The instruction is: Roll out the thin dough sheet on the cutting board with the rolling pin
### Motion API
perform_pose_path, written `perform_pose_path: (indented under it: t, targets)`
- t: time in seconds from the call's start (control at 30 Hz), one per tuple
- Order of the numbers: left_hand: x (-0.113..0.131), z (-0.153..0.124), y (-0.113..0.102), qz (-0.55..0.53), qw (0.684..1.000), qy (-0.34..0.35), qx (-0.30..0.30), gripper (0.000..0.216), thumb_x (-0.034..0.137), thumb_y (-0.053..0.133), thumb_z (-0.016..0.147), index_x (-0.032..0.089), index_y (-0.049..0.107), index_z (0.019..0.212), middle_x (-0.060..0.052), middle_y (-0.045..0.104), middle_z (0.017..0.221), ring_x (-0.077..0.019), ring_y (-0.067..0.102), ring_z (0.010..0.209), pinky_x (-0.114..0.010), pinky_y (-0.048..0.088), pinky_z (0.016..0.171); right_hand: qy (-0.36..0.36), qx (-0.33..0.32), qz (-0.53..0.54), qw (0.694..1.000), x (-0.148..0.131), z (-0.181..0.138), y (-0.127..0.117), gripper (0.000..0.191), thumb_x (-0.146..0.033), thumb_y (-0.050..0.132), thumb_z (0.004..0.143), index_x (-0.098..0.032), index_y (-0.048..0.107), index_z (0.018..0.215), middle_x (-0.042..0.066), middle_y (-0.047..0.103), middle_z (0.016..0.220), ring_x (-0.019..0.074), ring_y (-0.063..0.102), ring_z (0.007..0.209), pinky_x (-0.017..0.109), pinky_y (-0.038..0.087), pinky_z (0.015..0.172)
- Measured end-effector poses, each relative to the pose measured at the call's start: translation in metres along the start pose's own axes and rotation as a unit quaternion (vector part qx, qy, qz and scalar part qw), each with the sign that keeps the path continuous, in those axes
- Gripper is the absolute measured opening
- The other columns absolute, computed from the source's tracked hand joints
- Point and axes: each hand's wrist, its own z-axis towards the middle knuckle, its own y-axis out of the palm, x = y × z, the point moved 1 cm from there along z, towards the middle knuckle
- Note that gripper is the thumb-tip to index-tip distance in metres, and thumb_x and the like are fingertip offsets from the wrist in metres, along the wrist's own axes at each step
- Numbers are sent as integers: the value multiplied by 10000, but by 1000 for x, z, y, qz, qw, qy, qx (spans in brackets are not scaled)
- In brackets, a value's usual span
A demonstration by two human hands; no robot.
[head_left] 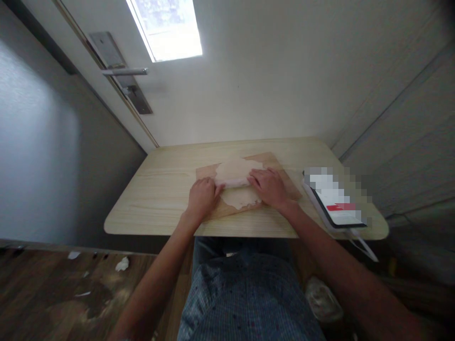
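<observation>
A pale sheet of dough, flat and ragged at the edges, lies on a thin brown board. Across its middle runs a whitish rolling pin, its ends hidden under my fingers. My left hand is closed over the left end, thumb pointing inward. At the other end my right hand curls its fingers over the pin. Dough shows both beyond the pin and on my side of it.
The light wooden table stands against a white door with a metal handle. On the table's right, a tablet-like device, partly blurred out, has a white cable. Below right is a clear plastic bag or container. Scraps litter the floor.
</observation>
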Motion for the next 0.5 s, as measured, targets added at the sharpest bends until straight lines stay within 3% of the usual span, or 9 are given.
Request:
perform_pose_path:
  t: [0.1, 0.27, 0.4, 0.5]
  targets:
    - [1, -18, 3, -5, 1000, 7, 30, 392, 378, 320, 914, 88, 584, 914, -145, 644, 954, -258, 593, 919, -374, 438, 851, 17, 66, 22, 997, -8, -26, 2, 367, -297, 352, 900, -115, 590, 1113, 109, 595, 1190, 207, 519, 1108, 395, 279, 1018]
    - [0, -35, 11, -32, 999, 14, 42, 401, 371, 340, 910, 68, 559, 1056, -165, 571, 1183, -251, 523, 1103, -351, 398, 956, 4, 81, 58, 995, -13, -58, -2, 390, -285, 371, 890, -83, 548, 1174, 116, 539, 1263, 216, 450, 1198, 400, 299, 1028]
    - [0, -26, 14, -18, 999, -3, 38, 456, 373, 320, 912, 45, 511, 1165, -177, 526, 1248, -270, 480, 1164, -398, 356, 995, 13, 60, 63, 996, -10, -49, -2, 398, -286, 351, 894, -100, 537, 1192, 110, 520, 1284, 208, 433, 1217, 412, 304, 1028]
    - [0, -10, 16, -13, 999, -28, 41, 438, 333, 287, 921, 96, 469, 1240, -137, 505, 1287, -270, 452, 1196, -424, 345, 995, 14, 44, 41, 998, -6, -28, 2, 420, -288, 338, 899, -117, 484, 1254, 98, 508, 1300, 211, 415, 1231, 424, 275, 1039]
